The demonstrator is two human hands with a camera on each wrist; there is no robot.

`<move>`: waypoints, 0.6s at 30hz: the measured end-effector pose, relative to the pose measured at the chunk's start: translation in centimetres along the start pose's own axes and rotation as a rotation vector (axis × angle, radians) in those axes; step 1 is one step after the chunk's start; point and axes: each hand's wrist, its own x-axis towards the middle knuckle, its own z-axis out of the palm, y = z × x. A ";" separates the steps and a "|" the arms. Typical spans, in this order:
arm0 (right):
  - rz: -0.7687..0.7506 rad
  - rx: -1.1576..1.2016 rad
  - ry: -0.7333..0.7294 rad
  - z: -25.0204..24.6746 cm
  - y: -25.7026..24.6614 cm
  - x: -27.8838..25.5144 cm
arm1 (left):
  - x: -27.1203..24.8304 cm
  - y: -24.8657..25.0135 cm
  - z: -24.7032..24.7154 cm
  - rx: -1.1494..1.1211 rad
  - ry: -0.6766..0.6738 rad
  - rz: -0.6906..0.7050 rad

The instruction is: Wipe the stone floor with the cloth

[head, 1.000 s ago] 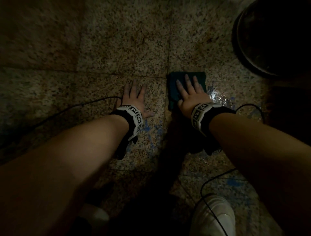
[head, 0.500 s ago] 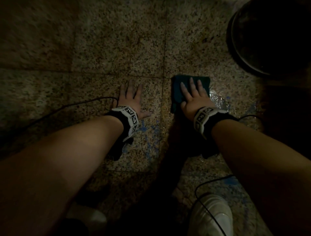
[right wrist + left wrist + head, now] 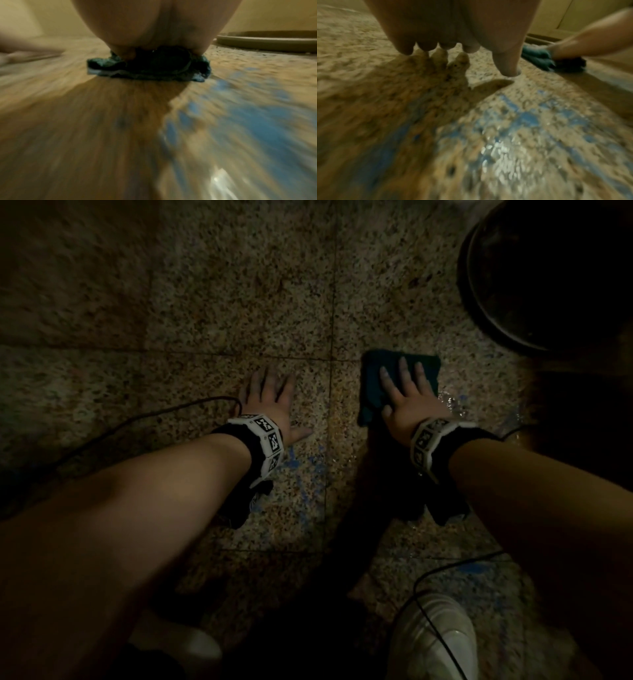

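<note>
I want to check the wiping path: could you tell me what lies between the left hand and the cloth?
In the head view, only stone floor with a tile joint lies between the left hand and the cloth under the right hand.

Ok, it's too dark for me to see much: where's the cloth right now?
In the head view the cloth lies flat on the stone floor right of centre, under the right hand, below the dark basin.

You find no readable words, numbers or brand names in any view. The only sign-like marks are the black-and-white square code patterns on the left wristband (image 3: 266, 440) and the right wristband (image 3: 427, 440); they carry no letters you can read.
</note>
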 end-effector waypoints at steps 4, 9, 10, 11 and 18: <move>0.010 -0.047 -0.018 1.8 0.8 -2.3 | -0.1 1.0 -0.6 0.052 0.055 0.085; 0.012 -0.015 -0.056 1.6 0.8 -2.2 | -0.1 2.2 0.1 0.050 0.015 0.153; 0.013 -0.020 -0.059 1.4 0.9 -2.2 | -0.2 2.3 0.4 0.088 0.016 0.156; 0.014 -0.030 -0.057 1.3 1.0 -2.0 | -0.2 2.3 0.6 0.121 0.018 0.157; 0.124 0.067 -0.082 -2.2 0.7 1.0 | -0.3 2.3 0.4 0.198 0.011 0.141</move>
